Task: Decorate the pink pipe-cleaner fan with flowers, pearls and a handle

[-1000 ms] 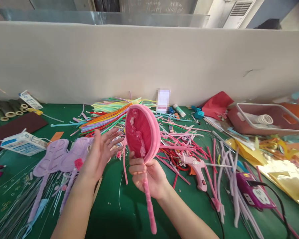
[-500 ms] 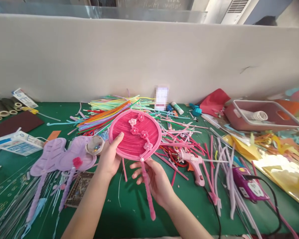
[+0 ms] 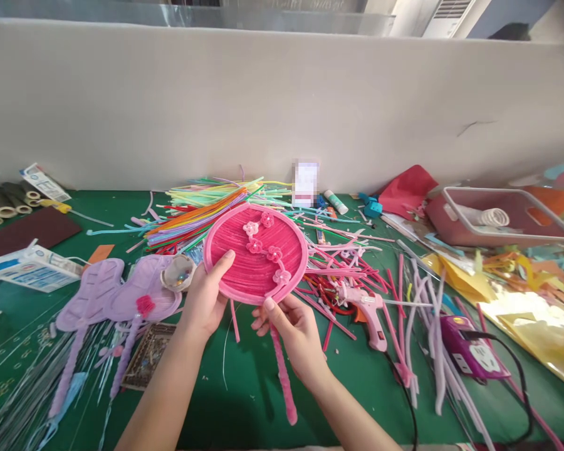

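Note:
A round pink fan [image 3: 230, 225] made of pipe cleaners is held up over the table, its face toward me. Small pink flowers [image 3: 273, 253] run down it in a curved line, and a fuzzy pink handle [image 3: 282, 382] hangs below. My left hand [image 3: 207, 300] grips the left rim, thumb on the front and fingers behind. My right hand [image 3: 296, 335] is closed at the base, its thumb pressed where handle meets rim; its other fingers are partly hidden behind. Behind the fan lies a pile of coloured pipe cleaners [image 3: 188, 228].
To the right lie a pink glue gun [image 3: 366, 310], a purple power strip [image 3: 474, 351] and a pink basket [image 3: 507, 238]. At left are two lilac fans [image 3: 91, 294], a small cup of beads [image 3: 177, 274] and a tray [image 3: 150, 357]. A pale partition [image 3: 216, 113] stands behind.
My right thumb has come over the front and now presses on the top of the handle, covering the white bead there. The fan has shifted slightly; my left hand keeps its hold.

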### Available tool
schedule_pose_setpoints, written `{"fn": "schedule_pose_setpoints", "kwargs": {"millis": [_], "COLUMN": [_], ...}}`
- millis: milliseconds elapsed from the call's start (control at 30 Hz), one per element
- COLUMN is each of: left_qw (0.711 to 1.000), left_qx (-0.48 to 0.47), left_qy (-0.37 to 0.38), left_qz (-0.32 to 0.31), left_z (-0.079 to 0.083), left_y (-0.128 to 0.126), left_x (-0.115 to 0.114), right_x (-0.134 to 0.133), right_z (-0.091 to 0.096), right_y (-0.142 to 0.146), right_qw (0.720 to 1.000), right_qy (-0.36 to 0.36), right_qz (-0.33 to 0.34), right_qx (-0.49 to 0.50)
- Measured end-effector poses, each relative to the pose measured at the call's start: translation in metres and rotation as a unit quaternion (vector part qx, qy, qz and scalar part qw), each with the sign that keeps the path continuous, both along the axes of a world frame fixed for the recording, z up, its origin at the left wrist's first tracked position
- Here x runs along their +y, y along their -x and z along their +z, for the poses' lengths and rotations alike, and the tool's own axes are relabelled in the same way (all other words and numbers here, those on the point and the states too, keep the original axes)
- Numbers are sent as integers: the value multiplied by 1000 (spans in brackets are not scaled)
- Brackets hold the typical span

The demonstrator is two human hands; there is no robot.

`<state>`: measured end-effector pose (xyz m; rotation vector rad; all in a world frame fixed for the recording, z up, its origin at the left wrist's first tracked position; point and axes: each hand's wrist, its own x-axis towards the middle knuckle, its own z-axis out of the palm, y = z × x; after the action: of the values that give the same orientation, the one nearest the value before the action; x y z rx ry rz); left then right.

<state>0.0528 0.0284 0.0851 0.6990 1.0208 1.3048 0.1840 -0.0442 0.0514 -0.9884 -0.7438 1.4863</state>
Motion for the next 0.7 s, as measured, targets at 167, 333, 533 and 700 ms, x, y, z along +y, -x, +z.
{"fn": "schedule_pose_setpoints", "kwargs": {"millis": [167, 333, 533, 700], "left_qw": [1000, 1000, 999, 1000], "left_qx": [10, 14, 11, 9], "left_qy": [-9, -15, -3, 11], "left_qz": [3, 20, 30, 24], "left_z": [3, 5, 4, 0], "left_y": [2, 5, 8, 7], "left_x": [1, 7, 11, 12], "right_x": [3, 3, 3, 5], "right_z": [2, 4, 6, 5], "right_y": [0, -6, -11, -9], "right_qw": [1000, 998, 999, 999], "right_qy": [8, 21, 8, 8], "right_qz": [5, 57, 39, 48], "right_qx": [3, 21, 11, 14]}}
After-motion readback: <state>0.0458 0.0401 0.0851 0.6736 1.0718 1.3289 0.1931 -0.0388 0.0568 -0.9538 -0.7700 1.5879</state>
